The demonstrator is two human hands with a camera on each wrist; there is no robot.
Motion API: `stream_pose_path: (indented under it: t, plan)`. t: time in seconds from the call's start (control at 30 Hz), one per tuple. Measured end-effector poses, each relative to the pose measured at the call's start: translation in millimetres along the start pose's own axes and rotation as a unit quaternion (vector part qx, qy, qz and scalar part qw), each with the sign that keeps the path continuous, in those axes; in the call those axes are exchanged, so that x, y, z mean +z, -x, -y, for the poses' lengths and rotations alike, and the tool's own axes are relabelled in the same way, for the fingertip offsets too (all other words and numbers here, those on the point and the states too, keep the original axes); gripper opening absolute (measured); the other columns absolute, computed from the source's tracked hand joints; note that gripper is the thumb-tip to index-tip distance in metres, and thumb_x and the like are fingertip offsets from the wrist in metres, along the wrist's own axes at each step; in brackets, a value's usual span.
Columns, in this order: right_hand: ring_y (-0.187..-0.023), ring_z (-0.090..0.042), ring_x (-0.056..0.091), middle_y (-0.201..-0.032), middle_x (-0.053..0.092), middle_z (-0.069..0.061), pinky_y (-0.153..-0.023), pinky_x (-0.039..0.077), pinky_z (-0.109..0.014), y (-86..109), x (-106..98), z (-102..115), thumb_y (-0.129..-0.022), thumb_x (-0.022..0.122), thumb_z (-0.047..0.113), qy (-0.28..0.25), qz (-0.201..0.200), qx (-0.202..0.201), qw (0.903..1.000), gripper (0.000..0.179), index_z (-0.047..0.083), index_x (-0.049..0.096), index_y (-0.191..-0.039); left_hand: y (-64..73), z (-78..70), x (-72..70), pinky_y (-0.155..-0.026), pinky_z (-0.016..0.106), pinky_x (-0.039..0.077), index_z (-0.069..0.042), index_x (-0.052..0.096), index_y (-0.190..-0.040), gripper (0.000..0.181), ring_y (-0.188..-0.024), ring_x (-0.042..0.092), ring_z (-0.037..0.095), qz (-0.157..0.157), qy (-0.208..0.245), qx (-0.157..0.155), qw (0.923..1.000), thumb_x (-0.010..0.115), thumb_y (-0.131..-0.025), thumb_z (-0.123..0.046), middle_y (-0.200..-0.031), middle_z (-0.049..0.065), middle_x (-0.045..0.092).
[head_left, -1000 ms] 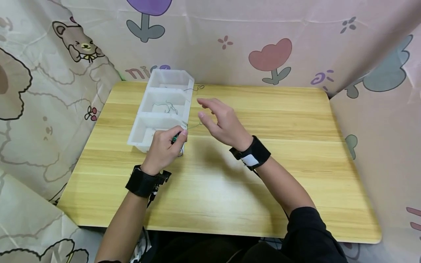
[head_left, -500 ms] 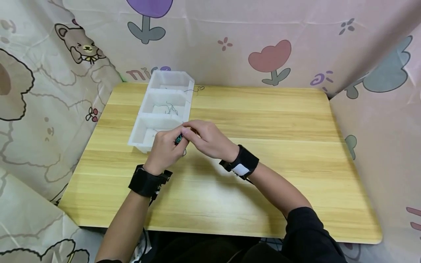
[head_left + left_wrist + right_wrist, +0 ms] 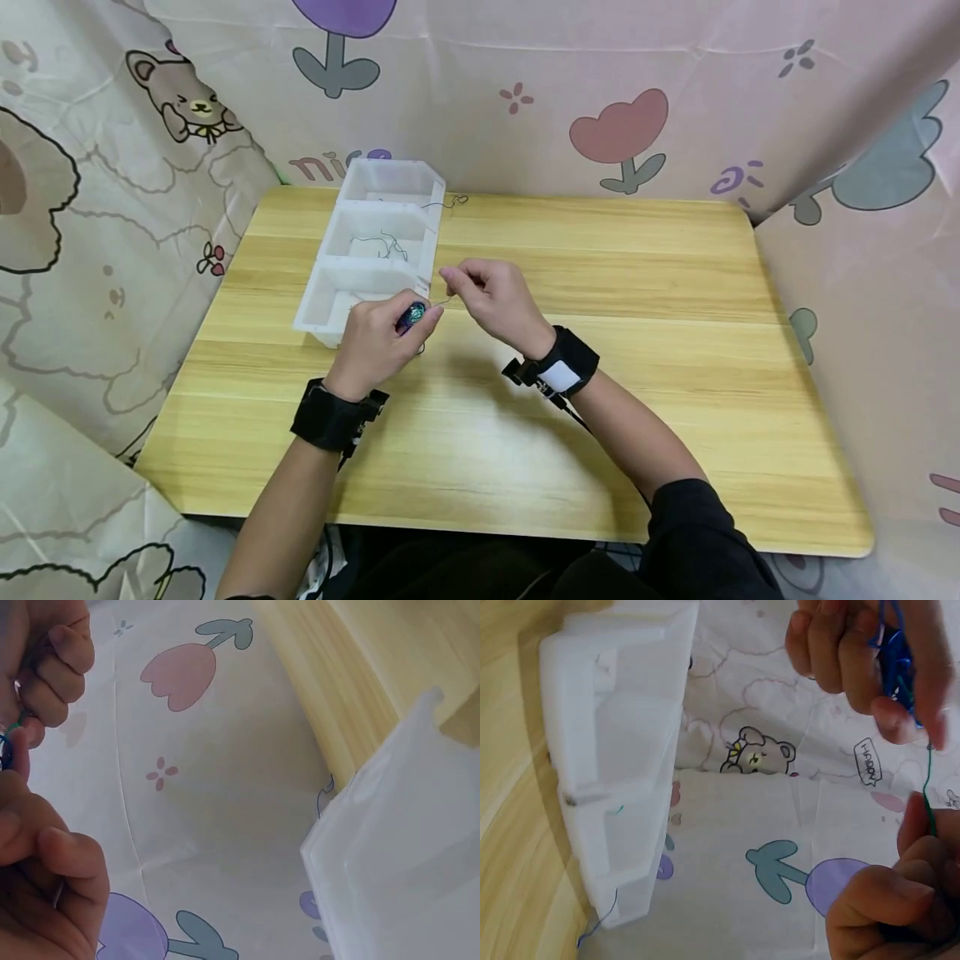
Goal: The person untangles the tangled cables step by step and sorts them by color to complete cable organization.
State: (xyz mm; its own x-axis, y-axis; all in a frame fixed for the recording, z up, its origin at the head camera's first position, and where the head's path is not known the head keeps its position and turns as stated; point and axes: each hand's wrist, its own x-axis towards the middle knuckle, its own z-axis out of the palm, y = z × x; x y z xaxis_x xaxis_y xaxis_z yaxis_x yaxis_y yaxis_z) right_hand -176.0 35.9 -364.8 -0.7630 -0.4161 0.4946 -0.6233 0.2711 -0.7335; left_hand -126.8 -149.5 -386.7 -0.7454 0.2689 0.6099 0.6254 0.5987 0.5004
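Note:
My left hand (image 3: 375, 343) holds a small, shiny blue and green bundle of thread (image 3: 412, 317) between thumb and curled fingers, just past the tray's near right corner. A thin green thread (image 3: 929, 780) runs taut from the bundle to my right hand (image 3: 501, 302), whose thumb and fingertips pinch it. Both hands are above the table, a short gap apart. In the right wrist view a blue loop (image 3: 889, 615) sticks up from the bundle. Most of the bundle lies hidden at the edge of the left wrist view.
A white tray (image 3: 431, 243) with three compartments stands at the table's left side. Loose dark threads (image 3: 390, 245) lie in its middle compartment, and another thread (image 3: 456, 200) hangs over its far right rim. Printed cloth (image 3: 480, 125) encloses the wooden table (image 3: 600, 417).
My right hand came from the right to the bundle, met the left hand, then drew back a little, now pinching the thread. More of the bundle shows in the left hand, which barely moved.

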Motion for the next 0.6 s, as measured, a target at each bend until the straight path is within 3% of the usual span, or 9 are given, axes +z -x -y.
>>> stream_pose_path:
  t: [0.17,0.33,0.47,0.6]
  plan:
    - [-0.043,-0.007,0.035,-0.052,0.047,0.006,-0.040,0.030,-0.027,1.7,-5.8,-6.1,-0.092,0.059,0.032,0.008,-0.026,-0.014,0.9995,0.031,0.015,0.061,-0.066,2.2,1.9,1.0,-0.036,0.025,0.036,-0.018,0.055,-0.077,0.021,-0.045,0.042,-0.002,0.012,0.035,-0.012,0.9992,0.059,-0.090,-0.034,-0.055,-0.013,0.047]
    - [-0.043,-0.004,0.029,-0.047,0.034,0.008,-0.041,0.025,-0.025,7.0,-13.1,-4.9,-0.078,0.075,0.035,0.008,0.010,-0.026,0.9996,0.040,0.017,0.048,-0.053,6.9,3.8,-5.2,-0.034,0.025,0.033,-0.019,0.054,-0.073,0.022,-0.042,0.041,-0.001,0.008,0.071,-0.035,0.9968,0.061,-0.089,-0.031,-0.052,-0.013,0.045]
    - [-0.044,-0.004,0.025,-0.047,0.028,0.007,-0.043,0.022,-0.024,8.8,-21.4,9.4,-0.079,0.074,0.020,-0.016,0.046,-0.028,0.9984,0.044,0.014,0.042,-0.050,9.7,5.2,-7.7,-0.034,0.024,0.033,-0.020,0.053,-0.073,0.022,-0.041,0.042,-0.002,0.029,0.084,-0.051,0.9947,0.058,-0.092,-0.031,-0.051,-0.014,0.047]
    - [-0.045,-0.003,0.023,-0.048,0.026,0.005,-0.044,0.020,-0.024,7.7,-29.4,18.9,-0.080,0.071,0.008,-0.041,0.035,-0.038,0.9978,0.045,0.011,0.037,-0.050,10.3,6.2,-8.4,-0.033,0.024,0.034,-0.020,0.053,-0.073,0.022,-0.041,0.043,-0.002,0.035,0.093,-0.058,0.9933,0.058,-0.092,-0.029,-0.051,-0.013,0.047]
